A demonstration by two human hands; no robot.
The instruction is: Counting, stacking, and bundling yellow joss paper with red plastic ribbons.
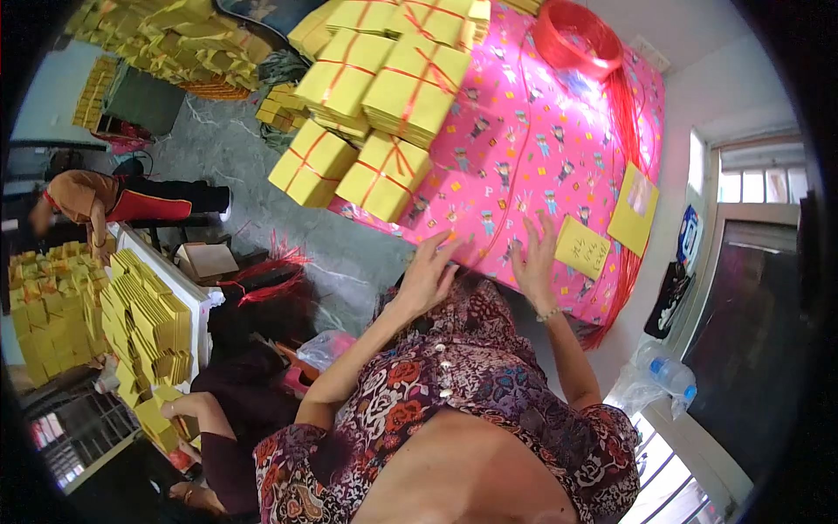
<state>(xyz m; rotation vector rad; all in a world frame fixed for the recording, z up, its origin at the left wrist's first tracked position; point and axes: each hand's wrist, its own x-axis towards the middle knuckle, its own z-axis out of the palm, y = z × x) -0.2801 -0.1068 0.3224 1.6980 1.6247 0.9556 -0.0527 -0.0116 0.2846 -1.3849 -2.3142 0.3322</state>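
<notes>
My left hand (428, 278) rests at the near edge of a table with a pink printed cloth (489, 153); its fingers are spread and empty. My right hand (535, 262) lies a little to the right, fingers stretched out over the cloth and holding nothing. Just right of it is a yellow paper slip (582, 247) with handwriting. Beyond that lies a yellow envelope (630, 218) with a pale window. Left of my hands, bundles of yellow envelopes (384, 179) tied with red string stand stacked. A thin dark line, string or crease, runs down the cloth between my hands.
A red round tub (580, 39) stands at the far right, with long red strings (630, 113) trailing down the table's right edge. At left, a co-worker's hand (179, 406) is at stacked yellow envelopes (144, 314); another person (87, 196) bends farther off.
</notes>
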